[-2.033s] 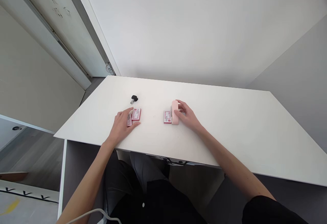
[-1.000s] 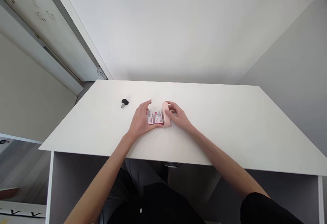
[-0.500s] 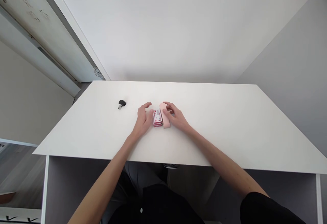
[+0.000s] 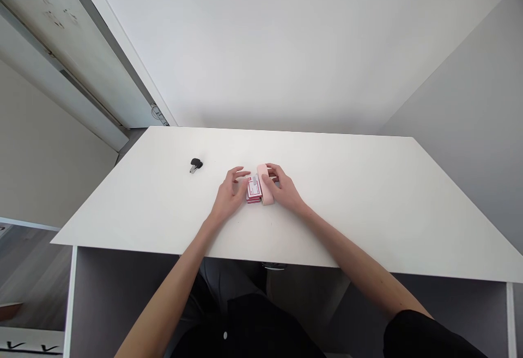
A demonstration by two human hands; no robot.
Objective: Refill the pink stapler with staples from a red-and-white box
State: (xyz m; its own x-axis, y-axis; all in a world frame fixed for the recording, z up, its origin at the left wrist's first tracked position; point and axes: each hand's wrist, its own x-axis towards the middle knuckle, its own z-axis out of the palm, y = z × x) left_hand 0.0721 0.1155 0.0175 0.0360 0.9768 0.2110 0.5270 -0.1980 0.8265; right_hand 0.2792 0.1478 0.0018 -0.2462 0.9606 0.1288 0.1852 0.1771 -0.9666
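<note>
A small stack of white boxes with red edging (image 4: 254, 186) lies on the white table (image 4: 347, 194), several layers high. Close against its right side stands a long, pale pink object with a rounded end (image 4: 266, 186), its kind unclear. My right hand (image 4: 286, 190) grips that pink object, thumb on the near face and fingers behind. To the left of the boxes is my left hand (image 4: 231, 192), fingers apart and curved, its thumb at the stack's left edge. Whether the thumb presses on the boxes I cannot tell.
Toward the back left of the tabletop lie black-headed keys (image 4: 196, 165). A white wall (image 4: 286, 47) rises behind the table, with a door frame (image 4: 122, 47) at the left. Beneath the front edge is an open recess (image 4: 122, 287) where my legs are.
My left hand's fingers have stretched a little further right, toward the top of the boxes. The right hand keeps its hold on the pink object; boxes and keys look unmoved.
</note>
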